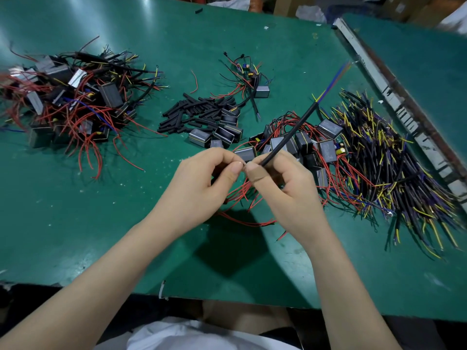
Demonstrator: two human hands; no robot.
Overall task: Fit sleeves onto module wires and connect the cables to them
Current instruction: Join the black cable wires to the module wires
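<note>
From the head view, the left hand (202,183) pinches a red module wire (240,192) while the right hand (283,183) grips a black cable (290,133), thumbs nearly touching above the counter (101,223). Joining them well likely means keeping both ends aligned and steady. Both forearms reach forward, wrists turned inward. Loose sleeves (192,114) lie beyond, near the modules (326,147).

The table (101,210) is green, the sleeves (194,113) black, the module wires (242,193) red; the cable (290,135) is black with seemingly blue and yellow cores.
</note>
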